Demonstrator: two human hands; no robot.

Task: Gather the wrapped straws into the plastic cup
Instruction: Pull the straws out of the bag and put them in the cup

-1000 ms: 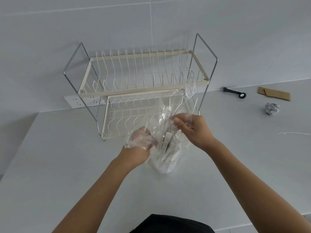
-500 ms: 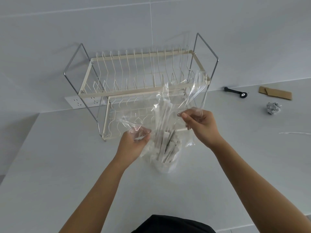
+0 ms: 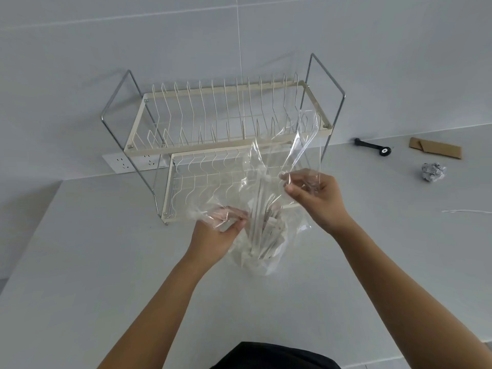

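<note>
Wrapped straws [image 3: 262, 222], white and paper-sleeved, stand bunched and leaning inside a clear bag [image 3: 277, 166], near the middle of the grey counter [image 3: 106, 262]. Their lower ends sit in a pale rounded base at the bag's bottom; whether this is the cup cannot be told through the film. The bag's open top rises crumpled above the straws, in front of the rack's lower tier.

Left hand [image 3: 215, 235]: fingers closed, pinching the bag's left edge, low and just beside the straws. Right hand [image 3: 316, 198]: thumb and forefinger pinching the bag's right edge, held higher, the remaining fingers loosely curled behind the film.

Behind the bag, a two-tier wire dish rack [image 3: 213, 123] stands against the tiled wall, with a socket strip [image 3: 125, 163] at its left foot. Well apart on the right of the counter lie a black tool [image 3: 372, 146], a cardboard piece [image 3: 436, 148] and a foil ball [image 3: 433, 172].
</note>
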